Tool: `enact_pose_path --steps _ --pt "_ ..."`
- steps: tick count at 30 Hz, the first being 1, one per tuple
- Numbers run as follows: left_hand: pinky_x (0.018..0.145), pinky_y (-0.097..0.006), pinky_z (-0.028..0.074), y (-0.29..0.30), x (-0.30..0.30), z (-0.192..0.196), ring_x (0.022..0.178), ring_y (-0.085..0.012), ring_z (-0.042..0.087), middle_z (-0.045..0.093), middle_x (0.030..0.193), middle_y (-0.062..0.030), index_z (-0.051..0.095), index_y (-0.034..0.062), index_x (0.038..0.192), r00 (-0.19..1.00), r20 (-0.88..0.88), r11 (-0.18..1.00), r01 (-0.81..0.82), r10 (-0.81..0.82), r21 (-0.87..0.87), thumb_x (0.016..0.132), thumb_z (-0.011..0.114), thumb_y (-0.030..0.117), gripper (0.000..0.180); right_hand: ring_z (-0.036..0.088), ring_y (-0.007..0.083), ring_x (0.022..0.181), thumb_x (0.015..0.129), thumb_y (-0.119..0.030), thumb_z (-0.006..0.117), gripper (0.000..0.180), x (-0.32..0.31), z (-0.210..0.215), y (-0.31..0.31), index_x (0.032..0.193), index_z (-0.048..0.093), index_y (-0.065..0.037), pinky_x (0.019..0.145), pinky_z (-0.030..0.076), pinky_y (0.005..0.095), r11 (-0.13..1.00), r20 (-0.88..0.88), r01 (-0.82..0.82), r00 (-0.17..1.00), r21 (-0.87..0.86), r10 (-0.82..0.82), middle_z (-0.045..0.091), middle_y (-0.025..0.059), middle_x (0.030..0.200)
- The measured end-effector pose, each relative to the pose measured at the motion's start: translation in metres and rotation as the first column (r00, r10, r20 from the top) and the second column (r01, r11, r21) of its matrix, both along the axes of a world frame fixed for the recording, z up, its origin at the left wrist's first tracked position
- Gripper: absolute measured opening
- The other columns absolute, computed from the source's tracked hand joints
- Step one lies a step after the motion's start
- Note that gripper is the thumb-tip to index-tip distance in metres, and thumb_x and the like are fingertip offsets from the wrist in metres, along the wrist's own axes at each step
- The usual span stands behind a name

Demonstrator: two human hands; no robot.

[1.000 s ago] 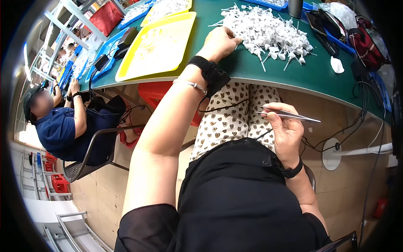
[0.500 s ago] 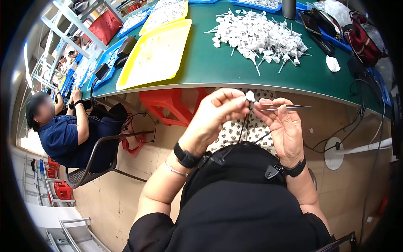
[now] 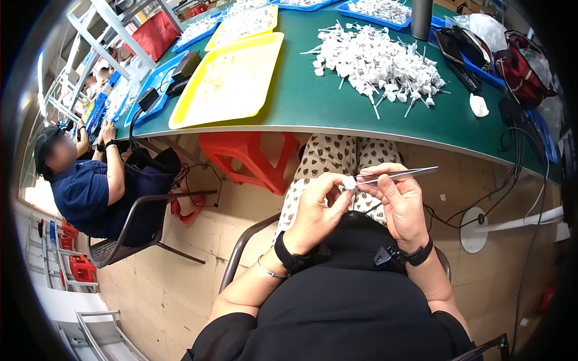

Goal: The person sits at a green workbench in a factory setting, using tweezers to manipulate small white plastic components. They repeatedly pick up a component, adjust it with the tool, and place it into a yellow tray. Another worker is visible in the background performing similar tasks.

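Fingers of the left hand (image 3: 316, 210) are closed on a small white part (image 3: 348, 182), pinching it between thumb and forefinger above the lap, just in front of the table's near edge. Fingers of the right hand (image 3: 400, 201) are closed round a pair of metal tweezers (image 3: 397, 174), which lie nearly level with their tips touching the white part and their back end pointing to the right.

Beyond the hands the green table (image 3: 313, 102) spreads across the upper view. On its left half lies a yellow tray (image 3: 232, 81), scattered with pale bits, and a second yellow tray (image 3: 244, 21) sits behind it. Blue trays (image 3: 150, 90) line the left edge. A heap of white parts with thin stems (image 3: 379, 63) lies on the right half of the table, well apart from the hands. A red bag (image 3: 524, 60) sits at the far right. A red stool (image 3: 250, 153) stands under the table. To the left, another person in a dark blue shirt (image 3: 81, 192) sits on a chair. A single white scrap (image 3: 478, 105) lies near the heap.
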State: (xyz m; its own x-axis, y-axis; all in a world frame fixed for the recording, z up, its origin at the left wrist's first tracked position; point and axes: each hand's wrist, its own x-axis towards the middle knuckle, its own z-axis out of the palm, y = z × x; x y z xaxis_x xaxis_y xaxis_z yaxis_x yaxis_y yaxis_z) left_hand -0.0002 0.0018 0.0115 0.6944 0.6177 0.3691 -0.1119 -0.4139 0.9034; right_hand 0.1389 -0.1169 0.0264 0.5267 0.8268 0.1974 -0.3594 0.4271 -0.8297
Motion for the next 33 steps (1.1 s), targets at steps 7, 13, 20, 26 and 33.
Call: enact_pose_path --steps 7,13,20,26,33 --pt "0.071 -0.026 0.059 -0.003 -0.002 -0.009 0.078 -0.0104 0.071 0.072 0.092 -0.0037 0.069 0.0001 0.105 0.997 0.060 0.995 0.049 -0.045 -0.083 0.098 0.071 0.002 0.008 0.074 0.0223 0.099 0.104 -0.013 0.065 0.021 -0.011 0.003 -0.003 0.118 0.064 0.002 0.091 0.062 0.0371 0.982 0.204 0.163 0.969 -0.092 -0.142 0.073 0.0140 0.107" --pt "0.076 -0.034 0.055 -0.002 -0.001 -0.018 0.088 -0.0280 0.070 0.070 0.098 -0.0124 0.072 0.0029 0.114 0.996 0.073 0.988 0.039 -0.050 0.150 0.090 0.071 -0.005 0.026 0.071 0.0148 0.096 0.102 -0.004 0.067 0.014 -0.018 0.005 -0.004 0.113 0.068 0.004 0.087 0.057 0.0274 0.971 0.350 0.215 0.921 -0.100 -0.168 0.075 0.0102 0.106" --pt "0.079 -0.034 0.054 -0.006 -0.001 -0.017 0.090 -0.0264 0.068 0.071 0.099 -0.0112 0.070 0.0008 0.111 0.997 0.078 0.979 0.006 -0.023 0.205 0.092 0.071 -0.006 0.020 0.069 0.0119 0.084 0.100 -0.005 0.070 0.011 -0.018 0.001 -0.002 0.107 0.071 0.004 0.076 0.056 0.0254 0.949 0.510 0.304 0.831 -0.083 -0.222 0.076 0.0087 0.096" --pt "0.079 -0.035 0.054 -0.006 -0.001 -0.017 0.090 -0.0272 0.067 0.070 0.099 -0.0113 0.069 0.0001 0.110 0.998 0.055 0.976 0.007 -0.019 0.218 0.091 0.071 -0.006 0.019 0.069 0.0113 0.081 0.100 -0.006 0.070 0.011 -0.019 0.000 -0.001 0.105 0.072 0.004 0.074 0.055 0.0253 0.945 0.493 0.317 0.837 -0.083 -0.238 0.076 0.0076 0.093" --pt "0.077 -0.035 0.054 -0.007 -0.002 -0.015 0.088 -0.0280 0.067 0.069 0.097 -0.0118 0.070 0.0003 0.110 1.000 0.025 0.972 0.001 -0.007 0.235 0.090 0.071 -0.006 0.022 0.069 0.0124 0.079 0.099 -0.008 0.071 0.011 -0.019 -0.001 -0.001 0.104 0.073 0.003 0.071 0.055 0.0256 0.932 0.566 0.352 0.787 -0.085 -0.245 0.075 0.0072 0.092"
